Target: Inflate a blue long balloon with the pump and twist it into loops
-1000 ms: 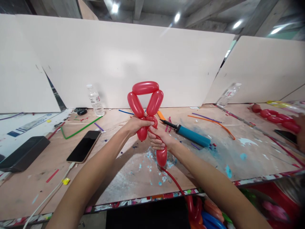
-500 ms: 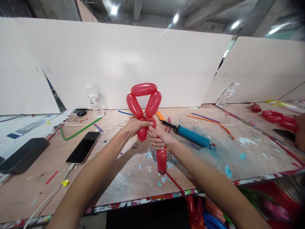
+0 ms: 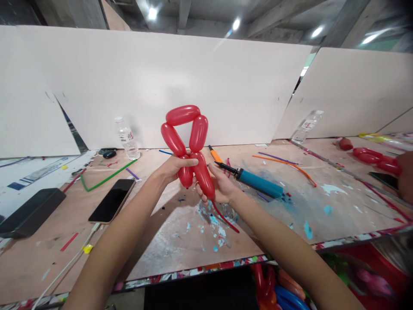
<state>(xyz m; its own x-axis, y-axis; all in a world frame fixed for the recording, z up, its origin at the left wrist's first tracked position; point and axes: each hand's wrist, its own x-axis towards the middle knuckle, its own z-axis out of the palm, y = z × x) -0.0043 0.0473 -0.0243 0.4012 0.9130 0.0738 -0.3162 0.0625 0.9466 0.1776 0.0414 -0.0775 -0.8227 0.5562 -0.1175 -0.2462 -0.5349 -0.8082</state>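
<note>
A red twisting balloon rises above the table, bent into a triangle of three segments over a twisted joint. My left hand is closed round that joint, its thumb across the front; a short knotted segment hangs below. Loosely cupped about the longer lower segment, my right hand has its fingers curled behind and its thumb raised off the balloon. From this segment's bottom an uninflated tail trails down to the right, above the table. A blue hand pump with a black nozzle lies to the right of my hands.
A phone on a white cable and a black box lie left. Water bottles stand by the white panel. Loose balloons, green and orange, lie about. Another person's hand is far right, near red balloons.
The balloon has shifted left and tilted. My right hand has loosened from a fist to a cupped hold; the lower segment now shows longer, and the tail has swung up off the table edge.
</note>
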